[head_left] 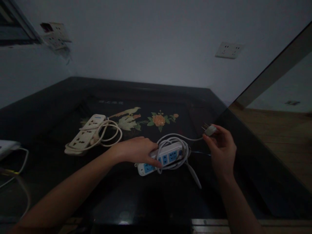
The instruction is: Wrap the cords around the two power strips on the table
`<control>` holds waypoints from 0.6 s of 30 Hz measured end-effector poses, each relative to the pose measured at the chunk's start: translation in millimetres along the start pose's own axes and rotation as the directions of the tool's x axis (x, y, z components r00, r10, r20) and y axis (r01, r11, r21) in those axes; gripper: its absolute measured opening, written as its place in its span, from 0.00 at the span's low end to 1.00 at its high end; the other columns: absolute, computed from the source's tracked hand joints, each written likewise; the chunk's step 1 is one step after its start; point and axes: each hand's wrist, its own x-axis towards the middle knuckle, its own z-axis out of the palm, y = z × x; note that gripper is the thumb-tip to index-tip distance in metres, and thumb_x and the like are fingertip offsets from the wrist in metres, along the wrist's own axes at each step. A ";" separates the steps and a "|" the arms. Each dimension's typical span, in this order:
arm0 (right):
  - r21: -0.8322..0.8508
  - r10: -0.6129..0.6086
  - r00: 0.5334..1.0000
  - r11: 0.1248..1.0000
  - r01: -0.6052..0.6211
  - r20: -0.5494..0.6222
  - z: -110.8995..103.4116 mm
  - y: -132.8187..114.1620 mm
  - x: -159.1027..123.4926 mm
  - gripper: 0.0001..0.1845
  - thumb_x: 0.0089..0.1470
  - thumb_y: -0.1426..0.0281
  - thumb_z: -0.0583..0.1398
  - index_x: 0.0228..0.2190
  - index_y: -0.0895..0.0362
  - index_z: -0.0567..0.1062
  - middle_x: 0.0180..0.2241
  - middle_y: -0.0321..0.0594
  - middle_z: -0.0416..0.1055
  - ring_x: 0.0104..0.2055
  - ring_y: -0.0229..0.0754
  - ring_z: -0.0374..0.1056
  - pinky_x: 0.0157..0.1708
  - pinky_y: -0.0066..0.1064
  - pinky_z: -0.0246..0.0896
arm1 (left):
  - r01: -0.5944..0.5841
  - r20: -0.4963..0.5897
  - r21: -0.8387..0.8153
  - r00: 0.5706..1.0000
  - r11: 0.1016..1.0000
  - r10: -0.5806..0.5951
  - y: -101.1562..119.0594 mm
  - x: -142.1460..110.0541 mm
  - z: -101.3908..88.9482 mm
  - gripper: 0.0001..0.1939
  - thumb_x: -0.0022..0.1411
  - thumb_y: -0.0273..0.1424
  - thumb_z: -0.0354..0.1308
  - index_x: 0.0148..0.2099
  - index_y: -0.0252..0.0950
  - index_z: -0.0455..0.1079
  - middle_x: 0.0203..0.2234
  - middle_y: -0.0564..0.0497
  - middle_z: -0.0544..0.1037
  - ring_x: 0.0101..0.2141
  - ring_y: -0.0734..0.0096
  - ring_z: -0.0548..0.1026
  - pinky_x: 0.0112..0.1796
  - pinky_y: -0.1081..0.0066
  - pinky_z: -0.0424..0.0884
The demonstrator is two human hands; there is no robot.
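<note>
A white power strip (164,159) with blue socket faces lies on the dark table, its grey-white cord (174,140) looped around it. My left hand (140,150) grips the strip from above near its middle, thumb on the near side and fingers over the far side. To the right, my right hand (220,144) pinches the cord's plug (210,130) between thumb and fingers, its metal prongs pointing left and away from me. A stretch of cord runs from the plug back to the loops. One cord end hangs over the strip's right side.
Left of the strip lies a second, cream power strip (83,138) with its cable coiled on it. A white device (8,147) with a cable sits at the left edge. Wall sockets (228,50) are at the back. The dark table (136,195) bears a flower-and-bird picture.
</note>
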 end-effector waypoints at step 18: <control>-0.210 -0.309 0.691 0.803 0.558 0.654 55.5 -54.0 -7.3 0.23 0.52 0.79 0.55 0.49 0.52 0.70 0.41 0.43 0.73 0.44 0.47 0.67 0.45 0.42 0.64 | -0.049 -0.706 0.004 0.708 0.999 0.038 21.4 -26.2 -28.9 0.26 0.58 0.41 0.58 0.56 0.38 0.59 0.50 0.46 0.70 0.50 0.61 0.67 0.49 0.64 0.62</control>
